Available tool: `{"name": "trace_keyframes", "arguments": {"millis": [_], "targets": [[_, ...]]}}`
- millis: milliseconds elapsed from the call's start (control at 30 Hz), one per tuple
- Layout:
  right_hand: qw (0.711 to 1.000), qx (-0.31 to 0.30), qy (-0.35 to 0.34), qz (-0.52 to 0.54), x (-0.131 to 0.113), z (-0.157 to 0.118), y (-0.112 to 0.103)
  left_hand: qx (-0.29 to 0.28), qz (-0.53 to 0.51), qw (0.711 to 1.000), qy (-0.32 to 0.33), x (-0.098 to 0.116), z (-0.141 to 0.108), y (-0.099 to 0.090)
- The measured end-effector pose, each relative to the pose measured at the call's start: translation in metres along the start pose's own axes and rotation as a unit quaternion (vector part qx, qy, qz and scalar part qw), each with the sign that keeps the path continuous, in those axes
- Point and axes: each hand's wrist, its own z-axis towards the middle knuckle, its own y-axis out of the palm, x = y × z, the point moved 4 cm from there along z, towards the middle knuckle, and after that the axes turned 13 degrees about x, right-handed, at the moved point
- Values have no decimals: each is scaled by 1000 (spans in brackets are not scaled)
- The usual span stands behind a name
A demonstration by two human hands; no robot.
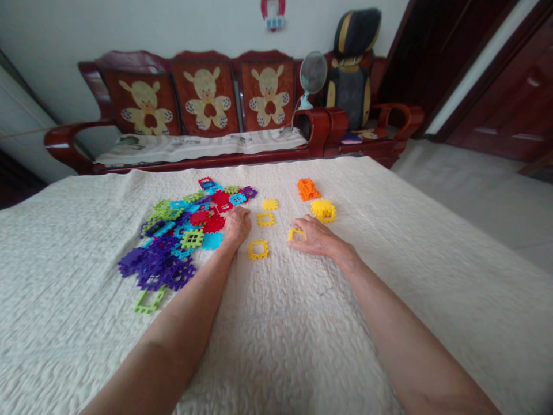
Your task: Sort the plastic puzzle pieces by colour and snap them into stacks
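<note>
My right hand [314, 235] has its fingers closed on a yellow square frame piece [296, 231] with notched edges, low over the cloth. My left hand [237, 226] rests at the right edge of a mixed pile, its fingers curled; whatever they hold, if anything, is hidden. That pile has purple pieces [158, 262], red pieces [213, 223], blue pieces [212, 241] and green pieces [192, 238]. Between my hands lie a solid yellow piece [270, 204] and two yellow frames, one farther off [265, 219] and one nearer [258, 249].
Beyond my right hand sit a yellow stack [323, 210] and an orange stack [307, 189]. A quilted cream cloth [276, 346] covers the table. Past its far edge stand a wooden sofa [142, 155] with bear-patterned backs, a fan [313, 75] and a chair with a seat cushion [349, 95].
</note>
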Motion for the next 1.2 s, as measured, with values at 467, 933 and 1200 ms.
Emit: {"name": "trace_keyframes", "arguments": {"millis": [467,933,1200], "targets": [[998,64,-2,8,13,10,-52,13,-3,1000,2,-4,1,2],[966,257,-2,1,59,-27,-47,33,-4,999,18,-9,-1,4],[970,244,-6,-20,62,-22,-43,21,12,1000,15,-9,-1,4]]}}
